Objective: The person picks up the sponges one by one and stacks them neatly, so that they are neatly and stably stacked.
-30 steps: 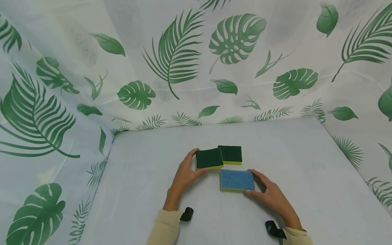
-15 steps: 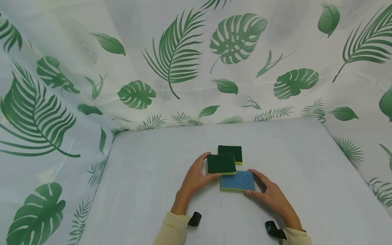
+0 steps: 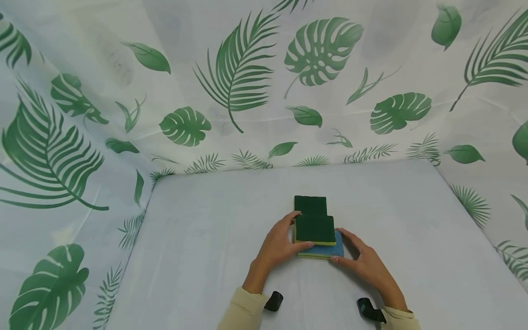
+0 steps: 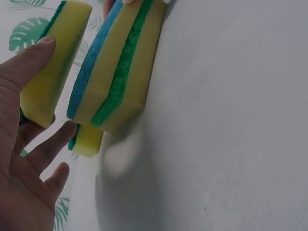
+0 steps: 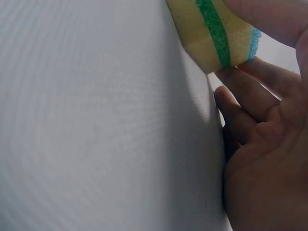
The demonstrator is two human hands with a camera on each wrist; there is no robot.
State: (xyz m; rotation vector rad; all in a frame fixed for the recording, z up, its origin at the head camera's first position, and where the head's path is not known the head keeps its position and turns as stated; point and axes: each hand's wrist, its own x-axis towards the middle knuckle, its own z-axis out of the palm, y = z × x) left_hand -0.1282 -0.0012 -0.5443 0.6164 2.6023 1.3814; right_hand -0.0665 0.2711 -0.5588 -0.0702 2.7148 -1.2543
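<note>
Green sponge (image 3: 315, 228) farther right, above blue sponge (image 3: 326, 250)

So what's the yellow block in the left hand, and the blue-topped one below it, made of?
Rectangular green-yellow sponge: probably foam, its sides matte and even; the ragged dark green layer suggests scouring fibre.
Rectangular blue-topped sponge: apparently foam, equally matte; its grainy blue layer looks fibrous.
</note>
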